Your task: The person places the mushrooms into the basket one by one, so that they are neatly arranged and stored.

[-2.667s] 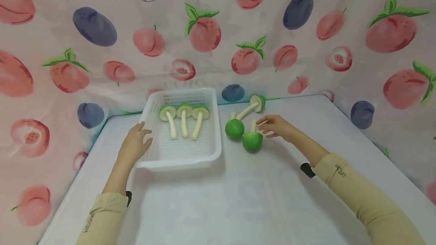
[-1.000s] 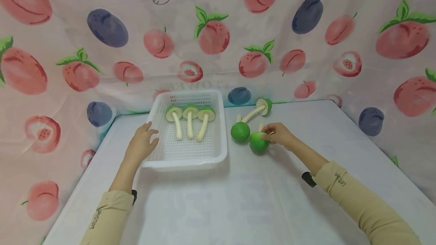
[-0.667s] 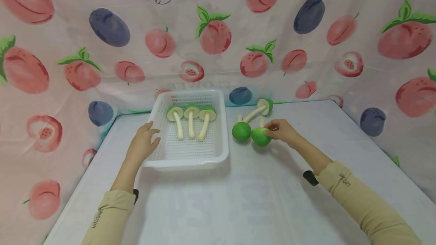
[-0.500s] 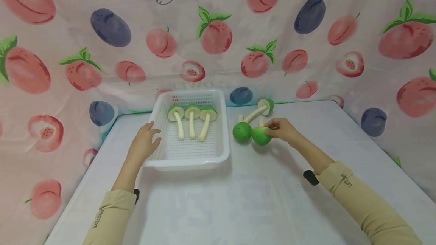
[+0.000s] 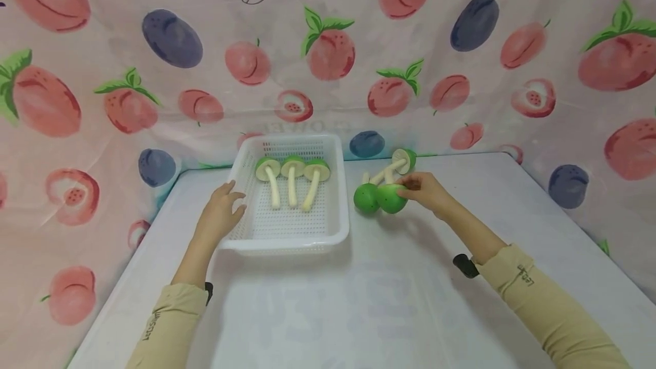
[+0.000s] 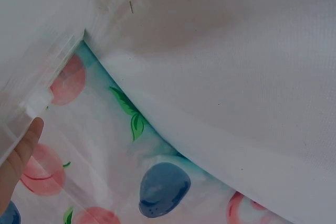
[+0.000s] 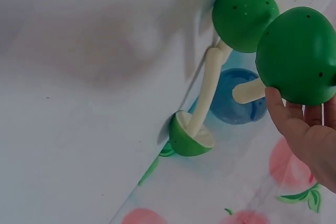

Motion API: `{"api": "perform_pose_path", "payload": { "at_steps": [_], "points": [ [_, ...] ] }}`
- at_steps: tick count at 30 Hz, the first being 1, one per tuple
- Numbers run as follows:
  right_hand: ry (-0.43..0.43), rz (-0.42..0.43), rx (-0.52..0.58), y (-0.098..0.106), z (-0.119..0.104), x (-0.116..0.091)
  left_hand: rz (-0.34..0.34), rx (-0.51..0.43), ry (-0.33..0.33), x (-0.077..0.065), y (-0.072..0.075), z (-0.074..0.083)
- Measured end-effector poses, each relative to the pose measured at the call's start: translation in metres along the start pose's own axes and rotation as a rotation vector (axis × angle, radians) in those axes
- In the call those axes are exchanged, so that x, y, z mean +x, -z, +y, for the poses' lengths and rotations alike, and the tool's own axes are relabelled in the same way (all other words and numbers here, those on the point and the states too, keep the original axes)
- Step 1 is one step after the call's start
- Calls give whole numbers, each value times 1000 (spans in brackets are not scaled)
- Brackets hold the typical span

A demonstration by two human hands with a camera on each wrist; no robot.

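Observation:
My right hand (image 5: pixel 427 191) pinches a green-capped toy mushroom (image 5: pixel 392 199) by the edge of its cap, its pale stem pointing away from me. In the right wrist view this mushroom (image 7: pixel 299 56) overlaps a second green-capped mushroom (image 7: pixel 245 18). Behind them a third mushroom (image 5: pixel 404 161) lies on its side, cap toward the wall. To the left, my left hand (image 5: pixel 219 215) rests at the left rim of a white plastic basket (image 5: pixel 287 242) with its fingers loosely spread. Inside the basket, three similar mushrooms (image 5: pixel 292 184) lie in a row, stems toward me.
A white-covered table (image 5: pixel 389 300) carries everything. Close behind the basket rises a fruit-print cloth backdrop (image 5: pixel 292 44), which also runs along both sides. Black wrist cameras (image 5: pixel 465 266) sit at the cuffs of the beige sleeves.
My right hand has reached the front mushroom, pinched its cap and raised it slightly up and away from me. The left hand stays at the basket rim. The head view has shifted slightly.

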State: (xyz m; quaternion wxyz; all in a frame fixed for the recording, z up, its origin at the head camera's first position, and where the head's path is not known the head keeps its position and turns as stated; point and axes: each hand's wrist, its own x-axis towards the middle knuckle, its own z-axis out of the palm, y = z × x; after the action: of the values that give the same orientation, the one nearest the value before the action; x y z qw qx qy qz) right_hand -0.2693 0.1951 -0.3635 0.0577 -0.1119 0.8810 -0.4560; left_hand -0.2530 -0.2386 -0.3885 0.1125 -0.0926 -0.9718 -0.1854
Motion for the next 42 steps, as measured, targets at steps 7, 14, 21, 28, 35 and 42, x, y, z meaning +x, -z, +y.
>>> {"api": "perform_pose_path", "payload": {
  "at_steps": [7, 14, 21, 28, 35, 42],
  "points": [
    [37, 5, 14, -5, -17, -2, -11, -13, 15, 0, 0, -1],
    [90, 8, 47, -10, -30, -5, -10, -15, 14, 1, 0, 0],
    [116, -2, 68, -17, -44, -6, -17, -26, 22, 0, -1, 1],
    [130, -30, 72, -28, -60, -3, -24, -30, 22, 1, 2, 0],
    [160, -65, 136, -42, -75, -1, -29, -18, 27, 2, 2, -2],
    [157, -102, 153, -54, -90, 7, -24, -27, 25, 1, 3, 1]
  ]
}}
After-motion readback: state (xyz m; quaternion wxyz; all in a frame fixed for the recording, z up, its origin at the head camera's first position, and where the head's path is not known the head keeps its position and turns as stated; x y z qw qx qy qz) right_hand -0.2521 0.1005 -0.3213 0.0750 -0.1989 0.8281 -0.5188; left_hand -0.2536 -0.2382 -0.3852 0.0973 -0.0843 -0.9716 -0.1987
